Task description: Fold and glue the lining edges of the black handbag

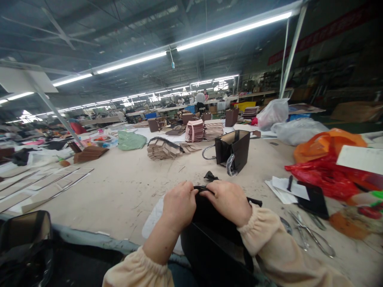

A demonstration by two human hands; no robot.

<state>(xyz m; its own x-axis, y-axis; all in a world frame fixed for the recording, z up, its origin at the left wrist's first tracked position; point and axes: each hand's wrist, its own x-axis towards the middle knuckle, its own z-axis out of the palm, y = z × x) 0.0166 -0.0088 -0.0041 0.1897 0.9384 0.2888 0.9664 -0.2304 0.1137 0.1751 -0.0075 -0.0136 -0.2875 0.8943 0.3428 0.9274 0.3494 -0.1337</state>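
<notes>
Fingers of both hands are curled shut on the top edge of a black bag point(214, 239) that stands at the near edge of the table point(125, 187), against the person's body. Left hand point(178, 206) and right hand point(228, 201) sit side by side, thumbs nearly meeting over the black handle point(203, 188). Just beyond lies a small black bow point(211, 175), then an open dark paper bag point(233, 149). Scissors point(311, 235) and a phone point(314, 200) lie to the right, beside red and orange plastic bags point(326, 167).
</notes>
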